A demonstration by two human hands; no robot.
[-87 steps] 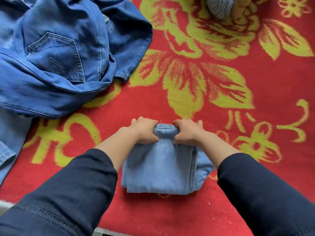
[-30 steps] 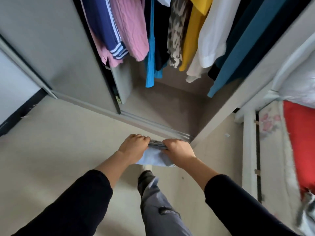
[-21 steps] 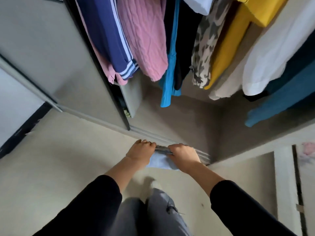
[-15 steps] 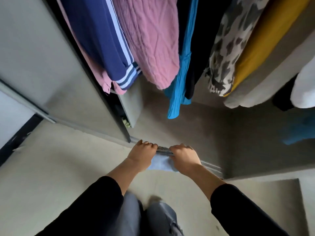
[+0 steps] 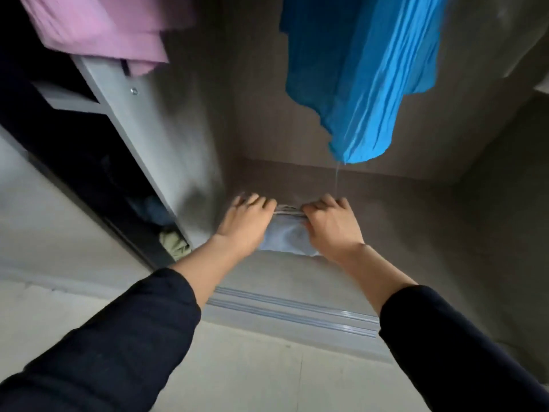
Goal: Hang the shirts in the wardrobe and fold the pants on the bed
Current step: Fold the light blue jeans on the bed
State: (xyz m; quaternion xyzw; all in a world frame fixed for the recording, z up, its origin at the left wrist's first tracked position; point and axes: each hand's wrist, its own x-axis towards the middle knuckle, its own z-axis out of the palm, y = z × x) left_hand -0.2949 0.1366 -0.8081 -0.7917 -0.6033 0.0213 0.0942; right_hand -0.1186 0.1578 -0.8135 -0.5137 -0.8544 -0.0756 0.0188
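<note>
From my head camera, both my arms reach forward in dark sleeves (image 5: 124, 337) into the open wardrobe (image 5: 261, 84). My left hand (image 5: 246, 223) and right hand (image 5: 329, 226) clamp the folded jeans (image 5: 286, 237) between them, one hand on each side. My left fingers (image 5: 252, 200) and right fingers (image 5: 332, 202) are curled down over the far end, gripping the pale blue denim.

The bundle is low over the wardrobe's brown bottom panel (image 5: 416, 221), just past the sliding-door track (image 5: 291, 307). I cannot tell whether it touches that panel. Its stacked, layered edge points away from me towards the back wall, and its smooth rounded edge faces me. The visible strip of denim runs front to back. My hands cover both sides, so I cannot say which is its longer axis.

A turquoise garment (image 5: 365, 75) hangs above and right of my hands, with a loose thread dangling near my right fingers. A pink garment (image 5: 104, 28) hangs at upper left, over a grey partition panel (image 5: 142, 114). Left of that panel, in a dark compartment, lies a crumpled olive-green cloth (image 5: 175, 245). The pale room floor (image 5: 252, 373) is nearest to me.
</note>
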